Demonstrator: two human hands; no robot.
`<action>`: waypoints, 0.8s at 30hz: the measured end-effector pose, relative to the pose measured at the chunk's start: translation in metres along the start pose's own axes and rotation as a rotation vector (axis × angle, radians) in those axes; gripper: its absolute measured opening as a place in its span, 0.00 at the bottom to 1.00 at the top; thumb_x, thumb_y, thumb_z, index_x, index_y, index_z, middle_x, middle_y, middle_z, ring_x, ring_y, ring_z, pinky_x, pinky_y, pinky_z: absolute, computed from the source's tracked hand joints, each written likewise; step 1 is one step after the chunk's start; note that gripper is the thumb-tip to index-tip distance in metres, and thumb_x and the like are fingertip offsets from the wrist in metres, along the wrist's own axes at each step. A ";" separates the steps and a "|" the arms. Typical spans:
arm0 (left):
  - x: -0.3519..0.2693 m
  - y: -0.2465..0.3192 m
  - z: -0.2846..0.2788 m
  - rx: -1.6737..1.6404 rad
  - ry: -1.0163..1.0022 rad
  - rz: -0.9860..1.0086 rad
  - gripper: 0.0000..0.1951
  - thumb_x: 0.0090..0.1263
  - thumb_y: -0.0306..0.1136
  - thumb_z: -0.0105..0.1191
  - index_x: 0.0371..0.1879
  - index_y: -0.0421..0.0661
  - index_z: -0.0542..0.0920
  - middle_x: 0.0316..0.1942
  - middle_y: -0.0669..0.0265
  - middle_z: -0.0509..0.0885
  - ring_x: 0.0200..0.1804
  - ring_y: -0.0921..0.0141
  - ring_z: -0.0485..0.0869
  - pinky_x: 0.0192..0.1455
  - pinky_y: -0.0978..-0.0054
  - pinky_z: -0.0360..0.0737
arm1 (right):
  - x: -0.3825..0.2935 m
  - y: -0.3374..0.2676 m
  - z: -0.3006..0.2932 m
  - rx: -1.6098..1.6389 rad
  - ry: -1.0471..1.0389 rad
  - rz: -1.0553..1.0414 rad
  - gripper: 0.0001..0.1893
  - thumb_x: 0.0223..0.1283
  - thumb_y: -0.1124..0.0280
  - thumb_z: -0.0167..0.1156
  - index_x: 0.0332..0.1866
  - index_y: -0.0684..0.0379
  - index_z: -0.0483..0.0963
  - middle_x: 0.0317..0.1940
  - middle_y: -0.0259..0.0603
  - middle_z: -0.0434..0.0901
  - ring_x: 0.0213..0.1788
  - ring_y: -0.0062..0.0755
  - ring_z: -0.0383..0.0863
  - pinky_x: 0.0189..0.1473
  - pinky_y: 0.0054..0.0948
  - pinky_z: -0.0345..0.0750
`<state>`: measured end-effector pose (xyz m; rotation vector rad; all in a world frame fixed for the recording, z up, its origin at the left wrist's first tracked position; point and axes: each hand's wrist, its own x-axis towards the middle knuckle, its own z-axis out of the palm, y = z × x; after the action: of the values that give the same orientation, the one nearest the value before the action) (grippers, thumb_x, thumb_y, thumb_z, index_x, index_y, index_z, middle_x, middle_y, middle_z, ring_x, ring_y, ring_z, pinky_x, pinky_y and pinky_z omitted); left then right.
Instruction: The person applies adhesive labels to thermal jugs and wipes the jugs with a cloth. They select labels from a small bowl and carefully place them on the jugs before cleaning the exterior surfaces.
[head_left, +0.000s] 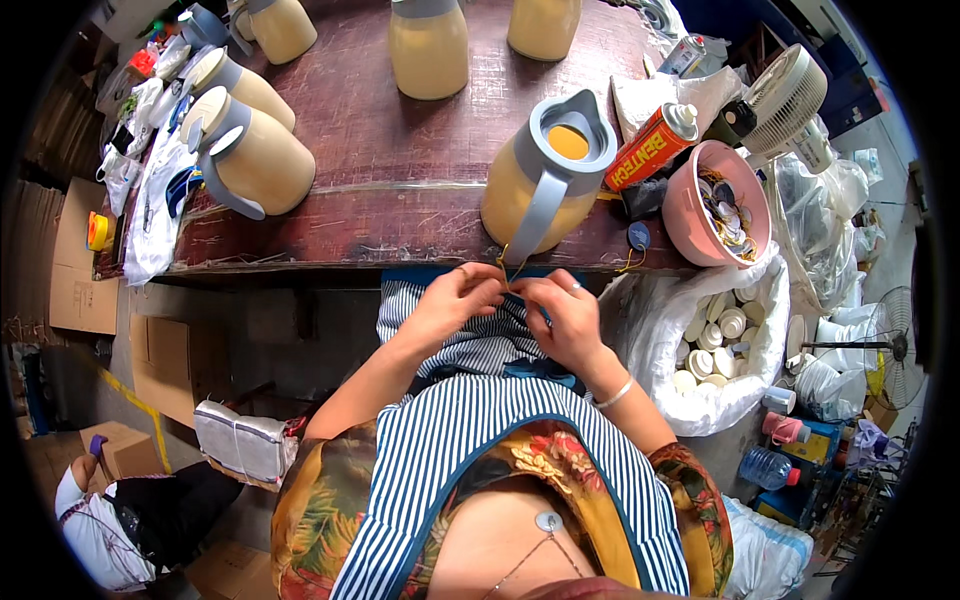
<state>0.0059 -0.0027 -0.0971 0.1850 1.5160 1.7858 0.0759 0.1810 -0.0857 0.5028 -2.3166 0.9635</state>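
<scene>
A cream vacuum jug (500, 196) with a grey collar stands near the table's front edge, its handle (541, 214) pointing towards me. Its top has no lid, and the round mouth looks orange inside. A thin yellow cord (504, 262) loops about the lower end of the handle. My left hand (466, 295) pinches the cord from one side, and my right hand (559, 309) pinches it from the other, fingertips nearly touching. The exact form of the loop or knot is too small to tell. A round blue tag (638, 235) with a yellow cord lies to the right.
Two lidded jugs (281, 169) lean into view at left; more jugs (429, 52) stand farther back. On the right are a red spray can (652, 146), a pink tub (679, 206) of corded tags, a fan (784, 94) and a sack (652, 367) of pale lids. Someone (112, 525) is at lower left.
</scene>
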 end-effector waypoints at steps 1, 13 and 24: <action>0.008 -0.012 0.005 0.049 0.013 -0.006 0.18 0.77 0.42 0.53 0.52 0.37 0.79 0.47 0.61 0.84 0.49 0.72 0.84 0.53 0.76 0.81 | -0.014 0.011 0.012 -0.061 -0.027 0.036 0.15 0.44 0.84 0.61 0.40 0.61 0.75 0.34 0.39 0.83 0.28 0.39 0.78 0.31 0.32 0.79; 0.044 -0.060 -0.031 -0.940 0.146 -0.228 0.09 0.72 0.30 0.48 0.32 0.41 0.80 0.41 0.57 0.85 0.46 0.61 0.83 0.60 0.58 0.77 | -0.045 0.051 0.024 -0.058 0.110 0.554 0.10 0.63 0.79 0.58 0.48 0.62 0.72 0.37 0.50 0.82 0.37 0.44 0.85 0.40 0.34 0.79; 0.062 0.093 0.017 -0.208 -0.175 0.823 0.15 0.70 0.27 0.59 0.55 0.42 0.78 0.55 0.60 0.82 0.50 0.73 0.82 0.54 0.79 0.81 | 0.092 0.004 -0.062 -0.304 0.384 -0.074 0.14 0.51 0.87 0.61 0.42 0.59 0.81 0.37 0.41 0.80 0.37 0.39 0.79 0.39 0.30 0.77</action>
<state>-0.0696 0.0501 -0.0320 0.9419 1.1865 2.4554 0.0262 0.2181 0.0063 0.2494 -2.0297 0.5948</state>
